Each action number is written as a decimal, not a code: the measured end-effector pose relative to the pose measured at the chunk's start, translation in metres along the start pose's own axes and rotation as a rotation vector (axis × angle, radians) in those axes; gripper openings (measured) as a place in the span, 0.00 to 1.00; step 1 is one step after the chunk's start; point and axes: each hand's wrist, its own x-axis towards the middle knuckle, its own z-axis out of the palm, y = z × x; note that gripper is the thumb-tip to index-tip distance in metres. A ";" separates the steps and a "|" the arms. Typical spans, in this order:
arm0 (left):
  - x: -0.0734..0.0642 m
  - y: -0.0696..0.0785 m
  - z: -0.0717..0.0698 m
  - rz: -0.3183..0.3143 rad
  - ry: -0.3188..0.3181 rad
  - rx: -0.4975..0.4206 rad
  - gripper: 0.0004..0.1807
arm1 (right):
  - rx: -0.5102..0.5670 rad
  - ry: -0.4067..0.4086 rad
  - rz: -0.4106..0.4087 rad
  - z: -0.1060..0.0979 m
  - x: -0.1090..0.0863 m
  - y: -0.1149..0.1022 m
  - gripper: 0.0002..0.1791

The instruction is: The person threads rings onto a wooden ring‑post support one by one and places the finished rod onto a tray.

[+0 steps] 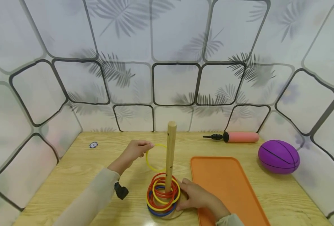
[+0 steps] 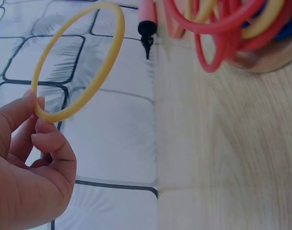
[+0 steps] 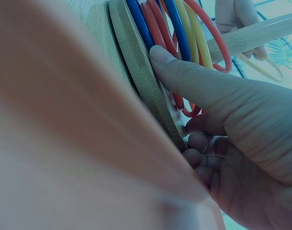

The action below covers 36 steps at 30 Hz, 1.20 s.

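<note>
My left hand (image 1: 131, 154) pinches a thin yellow ring (image 2: 116, 40) between thumb and fingertips, raised left of an upright wooden post (image 1: 171, 150). Around the foot of the post lie several red, yellow and blue rings (image 1: 149, 197), stacked unevenly with some tilted. They sit on a round wooden base (image 3: 143, 72). My right hand (image 1: 196, 196) grips that base at its right edge, the thumb on its top beside the rings and the other fingers curled at the rim. In the right wrist view, part of the post shows behind the hand.
An orange tray (image 1: 220, 175) lies close by the right hand. Further back is a pink pump (image 1: 243, 137) with a black nozzle. A purple ball (image 1: 279, 157) rests at the right, and a small round chip (image 1: 93, 145) at the back left. Patterned walls (image 1: 172, 84) enclose the table.
</note>
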 end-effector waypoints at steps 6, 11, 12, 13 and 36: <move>-0.006 0.015 -0.009 0.001 0.073 -0.079 0.17 | -0.001 -0.004 0.006 0.000 0.000 -0.001 0.51; -0.013 0.031 -0.020 0.040 0.118 -0.163 0.13 | -0.009 -0.004 0.003 0.000 -0.001 -0.001 0.51; -0.013 0.035 -0.022 0.051 0.131 -0.176 0.13 | -0.008 -0.002 -0.002 0.000 -0.001 -0.001 0.51; -0.014 0.038 -0.024 0.064 0.142 -0.186 0.13 | -0.008 0.000 -0.005 0.000 -0.001 -0.001 0.51; -0.033 0.088 -0.055 0.135 0.212 -0.585 0.10 | 0.007 -0.005 -0.002 -0.002 -0.001 -0.003 0.51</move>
